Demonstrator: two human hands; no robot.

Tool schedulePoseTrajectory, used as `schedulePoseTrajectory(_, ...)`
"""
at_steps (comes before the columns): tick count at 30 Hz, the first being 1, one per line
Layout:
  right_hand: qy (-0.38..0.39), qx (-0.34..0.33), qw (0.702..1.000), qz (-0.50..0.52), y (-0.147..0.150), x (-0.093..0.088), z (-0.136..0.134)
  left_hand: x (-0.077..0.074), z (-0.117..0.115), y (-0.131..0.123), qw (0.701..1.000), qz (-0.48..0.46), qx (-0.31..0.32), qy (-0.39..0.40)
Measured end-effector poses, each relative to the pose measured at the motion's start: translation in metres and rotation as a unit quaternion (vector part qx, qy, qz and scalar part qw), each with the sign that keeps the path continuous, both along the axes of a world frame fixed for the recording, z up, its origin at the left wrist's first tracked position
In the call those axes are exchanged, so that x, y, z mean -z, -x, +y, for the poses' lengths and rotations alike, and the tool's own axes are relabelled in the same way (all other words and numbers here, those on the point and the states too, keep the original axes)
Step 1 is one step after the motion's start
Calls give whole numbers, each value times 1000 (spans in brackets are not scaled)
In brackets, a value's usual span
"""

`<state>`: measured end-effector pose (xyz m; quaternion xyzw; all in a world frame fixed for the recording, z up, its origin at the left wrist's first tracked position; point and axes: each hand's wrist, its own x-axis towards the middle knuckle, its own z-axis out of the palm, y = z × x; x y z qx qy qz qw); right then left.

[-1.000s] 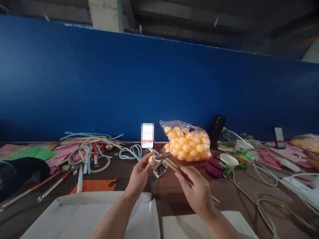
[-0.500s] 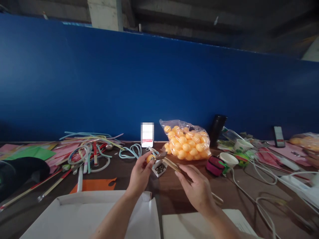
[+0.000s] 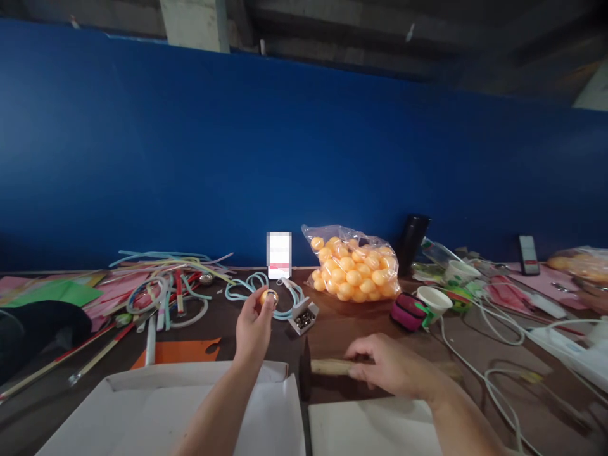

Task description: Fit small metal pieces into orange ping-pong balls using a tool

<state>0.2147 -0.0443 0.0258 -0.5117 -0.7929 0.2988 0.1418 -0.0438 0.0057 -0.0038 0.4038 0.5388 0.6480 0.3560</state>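
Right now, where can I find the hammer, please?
In the head view, the hammer is low and slightly right of centre, with the right hand at its handle. It is between the small box and the pale sheet.

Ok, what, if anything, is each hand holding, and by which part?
Left hand: an orange ball, pinched at its sides. Right hand: a hammer, by the middle of its wooden handle.

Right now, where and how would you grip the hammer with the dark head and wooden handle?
Probably by the slender wooden handle, coming from the right, where the right hand meets it. The hammer points roughly crosswise: its broader dark head is at the left end, so the handle extends toward that hand.
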Motion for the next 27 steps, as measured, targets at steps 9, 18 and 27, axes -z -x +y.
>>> schedulePoseTrajectory(9, -102, 23, 994, -44, -1, 6, 6, 1, 0, -1, 1000, 7, 3, 3)
schedulePoseTrajectory(18, -194, 116, 974, 11, 29, 18, 19, 10, -6, -5, 964, 224, -41, -138)
schedulePoseTrajectory(27, -182, 139, 967, -107, 80, -2, 52, 9, -13, -9, 926, 316, -31, -203)
